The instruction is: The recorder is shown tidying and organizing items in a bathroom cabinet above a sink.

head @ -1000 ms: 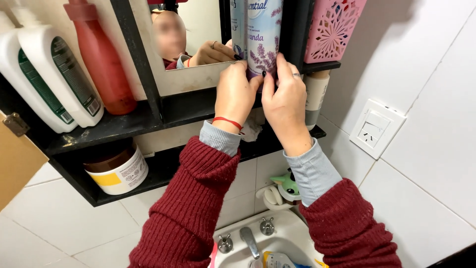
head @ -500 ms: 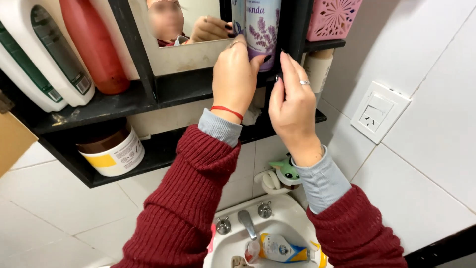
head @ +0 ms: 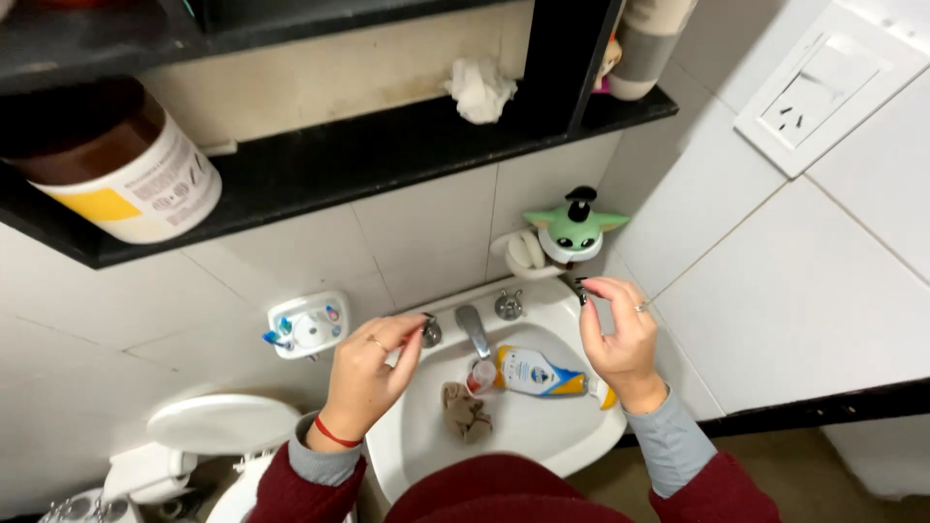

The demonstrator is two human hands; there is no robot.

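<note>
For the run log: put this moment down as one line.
left hand: empty, over sink | right hand: empty, above bottle | bottle: lying in sink | rag: in sink

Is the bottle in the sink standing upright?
No, the white and blue bottle lies on its side in the sink, beside a crumpled brown cloth.

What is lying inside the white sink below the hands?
In the sink lie a white bottle with blue and yellow label on its side and a crumpled brownish cloth. A small reddish item sits by the bottle's cap, too unclear to name. The drain is not visible.
</note>
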